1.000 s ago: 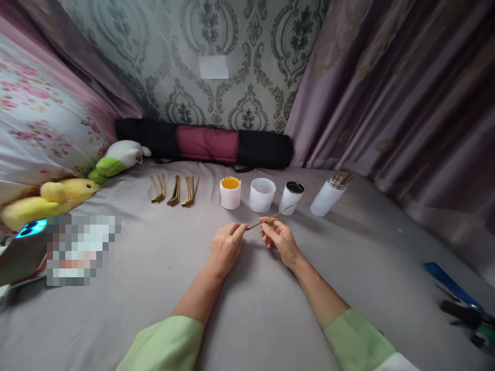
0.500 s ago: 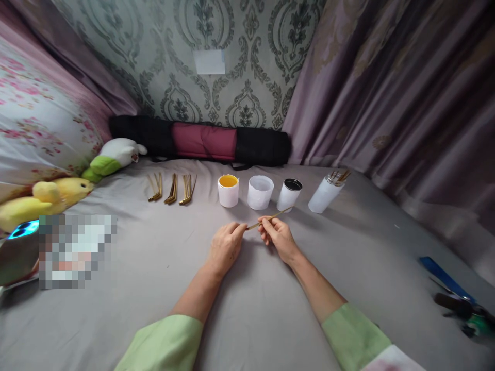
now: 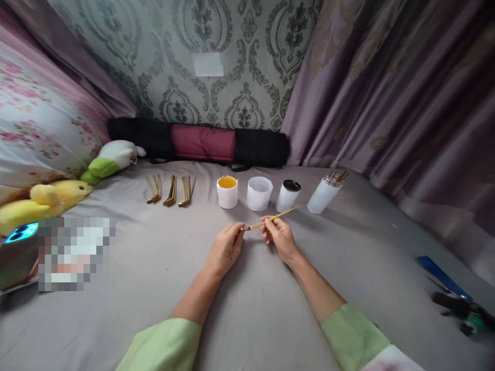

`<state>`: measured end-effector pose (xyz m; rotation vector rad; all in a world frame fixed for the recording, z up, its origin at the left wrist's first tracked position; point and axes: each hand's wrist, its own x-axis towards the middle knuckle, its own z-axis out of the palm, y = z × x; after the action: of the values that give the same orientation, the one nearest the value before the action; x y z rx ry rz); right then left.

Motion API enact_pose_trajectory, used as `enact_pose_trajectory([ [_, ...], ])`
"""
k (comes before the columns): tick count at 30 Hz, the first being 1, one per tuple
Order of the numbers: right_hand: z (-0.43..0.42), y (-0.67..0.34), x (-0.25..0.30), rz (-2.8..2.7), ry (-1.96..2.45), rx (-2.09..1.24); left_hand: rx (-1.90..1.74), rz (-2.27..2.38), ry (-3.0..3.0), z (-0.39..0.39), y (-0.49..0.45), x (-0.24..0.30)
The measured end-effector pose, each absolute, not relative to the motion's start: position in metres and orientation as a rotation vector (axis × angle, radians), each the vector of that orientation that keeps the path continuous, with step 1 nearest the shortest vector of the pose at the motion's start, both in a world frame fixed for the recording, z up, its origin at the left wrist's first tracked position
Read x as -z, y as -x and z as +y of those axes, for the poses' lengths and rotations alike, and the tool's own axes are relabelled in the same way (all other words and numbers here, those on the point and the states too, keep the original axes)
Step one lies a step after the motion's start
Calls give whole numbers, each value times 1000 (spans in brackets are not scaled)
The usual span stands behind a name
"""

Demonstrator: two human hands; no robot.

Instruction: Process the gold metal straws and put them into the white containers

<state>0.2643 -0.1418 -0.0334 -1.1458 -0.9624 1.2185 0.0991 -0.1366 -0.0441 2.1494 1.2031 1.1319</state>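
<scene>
One stick (image 3: 257, 225) spans the gap between my hands, between four and five o'clock of the middle of the head view. Half a second ago it looked darker and thinner; now a paler, wider side shows, and more of its end is bare by my left fingers. My hands have hardly shifted. My left hand (image 3: 227, 250) pinches that end, fingers closed; my right hand (image 3: 281, 239) holds it partway along between thumb and fingertips, the other fingers loosely curled.

Around the stick as clock centre, the containers stand as before. At ten o'clock is a white tub (image 3: 227, 198) with yellow-orange inside. At eleven sits a cloudy tub (image 3: 259, 197); its contents I cannot make out. At one, a can (image 3: 286, 200) is black inside. At two, a tall jar (image 3: 323, 197) leans right in view, brown sticks (image 3: 340, 178) poking from its mouth.
</scene>
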Motion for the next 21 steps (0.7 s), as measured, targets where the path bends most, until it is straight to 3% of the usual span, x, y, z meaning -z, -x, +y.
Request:
enact_pose_trajectory([
  [21, -141, -265, 38, -1028, 1192, -1092, -1003, 942, -954, -144, -115, 28],
])
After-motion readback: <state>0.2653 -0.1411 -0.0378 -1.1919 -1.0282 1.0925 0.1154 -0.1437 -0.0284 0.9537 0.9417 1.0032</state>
